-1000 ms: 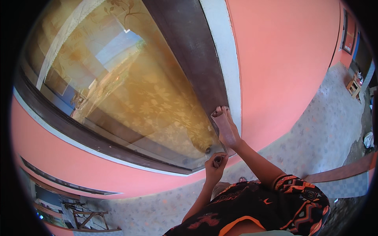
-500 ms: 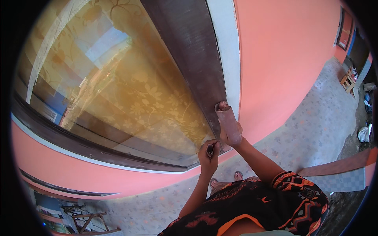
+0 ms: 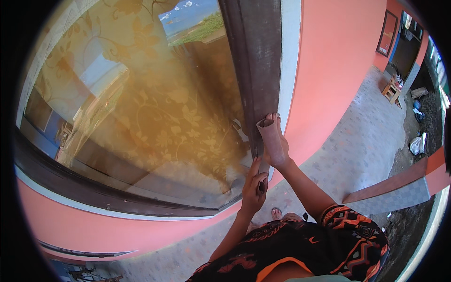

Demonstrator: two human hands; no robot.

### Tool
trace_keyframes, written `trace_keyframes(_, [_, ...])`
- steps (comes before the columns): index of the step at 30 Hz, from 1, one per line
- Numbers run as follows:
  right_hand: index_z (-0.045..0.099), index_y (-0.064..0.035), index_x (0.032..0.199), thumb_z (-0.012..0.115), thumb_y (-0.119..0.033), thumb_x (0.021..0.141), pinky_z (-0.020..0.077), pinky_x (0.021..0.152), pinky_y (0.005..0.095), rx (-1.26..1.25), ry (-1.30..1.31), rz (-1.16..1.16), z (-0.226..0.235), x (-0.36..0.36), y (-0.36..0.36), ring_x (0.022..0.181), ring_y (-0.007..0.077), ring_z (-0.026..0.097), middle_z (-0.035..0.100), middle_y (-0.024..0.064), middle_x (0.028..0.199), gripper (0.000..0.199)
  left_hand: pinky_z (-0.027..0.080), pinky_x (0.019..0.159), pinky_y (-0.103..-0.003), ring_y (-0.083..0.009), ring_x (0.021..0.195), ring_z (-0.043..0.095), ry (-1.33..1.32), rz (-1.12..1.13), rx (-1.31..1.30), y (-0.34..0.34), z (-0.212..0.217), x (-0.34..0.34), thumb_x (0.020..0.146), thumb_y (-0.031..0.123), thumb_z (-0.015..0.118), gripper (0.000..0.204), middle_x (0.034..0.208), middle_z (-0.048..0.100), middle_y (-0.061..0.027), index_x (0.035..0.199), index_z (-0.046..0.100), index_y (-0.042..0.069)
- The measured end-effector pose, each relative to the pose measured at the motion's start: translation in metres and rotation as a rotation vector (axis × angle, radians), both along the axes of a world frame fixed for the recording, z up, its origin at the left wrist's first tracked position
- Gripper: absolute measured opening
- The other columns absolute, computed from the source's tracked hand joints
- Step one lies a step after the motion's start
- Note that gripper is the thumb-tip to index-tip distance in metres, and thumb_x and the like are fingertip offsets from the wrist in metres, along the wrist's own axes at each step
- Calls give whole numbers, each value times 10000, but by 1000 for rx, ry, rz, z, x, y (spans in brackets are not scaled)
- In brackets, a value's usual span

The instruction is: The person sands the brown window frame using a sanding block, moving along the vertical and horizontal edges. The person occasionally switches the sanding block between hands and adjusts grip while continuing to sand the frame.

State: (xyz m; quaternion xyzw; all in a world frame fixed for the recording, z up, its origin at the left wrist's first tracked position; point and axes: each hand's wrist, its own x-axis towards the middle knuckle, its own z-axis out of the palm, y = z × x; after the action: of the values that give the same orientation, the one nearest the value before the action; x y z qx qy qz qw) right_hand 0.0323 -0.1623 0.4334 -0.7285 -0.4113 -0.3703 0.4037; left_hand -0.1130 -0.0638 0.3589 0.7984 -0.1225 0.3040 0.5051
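In my right hand point(image 3: 283, 157) is a curled sheet of brownish sandpaper point(image 3: 272, 143). The fingers press against the dark brown window frame point(image 3: 253, 61), near its lower right corner. Lower and to the left, my left hand point(image 3: 252, 198) closes around a small dark rolled piece point(image 3: 262, 188) that looks like folded sandpaper. Its index finger stretches upward and touches the frame's inner edge beside the glass. Behind the window glass point(image 3: 155, 122) hangs a yellow floral curtain, mixed with reflections.
White trim point(image 3: 290, 42) borders the frame, and a salmon-pink wall point(image 3: 329, 56) surrounds it. A small wooden stool point(image 3: 391, 90) stands on the patterned floor point(image 3: 347, 136) at far right. A low ledge point(image 3: 390, 183) runs along the right, with a white plastic bag point(image 3: 417, 143) beyond it.
My left hand has moved up and right, its index finger now extended onto the frame. The right hand with the sandpaper has shifted slightly along the frame. The view has turned.
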Motion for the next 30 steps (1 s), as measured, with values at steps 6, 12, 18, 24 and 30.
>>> trace_keyframes(6, [373,51,1647,535,116,896,567,1011,448,123,251,-60,1,30,-8,1301,465,629,550,312,1497,771,413,1241,-550,-508,1589,372,52,-100,67,-4,3,16,1028,-27,677,275,1718,374,-299,1289,626,42])
trace_keyframes(12, [480,49,1587,543,109,927,471,1175,488,135,142,118,-12,-1,-20,1470,477,526,475,319,1627,665,408,1248,-541,-524,1596,342,35,-97,101,-5,-4,12,1008,-43,677,298,1737,328,-308,1292,636,35])
trace_keyframes(18, [510,39,1559,545,141,841,293,1309,616,94,-87,56,36,28,5,1551,568,369,431,324,1657,725,376,1264,-561,-535,1601,311,95,18,307,-3,-19,13,1007,-3,666,336,1742,284,-336,1343,649,-7])
trace_keyframes(24, [484,27,1572,583,121,797,292,1311,627,-19,87,144,-16,-14,-4,1544,560,374,452,322,1627,787,293,1292,-621,-530,1615,265,136,136,534,-4,-36,5,1010,48,639,422,1742,264,-339,1421,626,-45])
trace_keyframes(30, [492,30,1570,603,120,794,336,1298,604,25,-76,77,-9,3,12,1528,528,419,474,309,1613,789,245,1312,-629,-527,1627,234,229,198,590,-11,-48,7,1011,86,647,433,1745,253,-338,1424,627,-42])
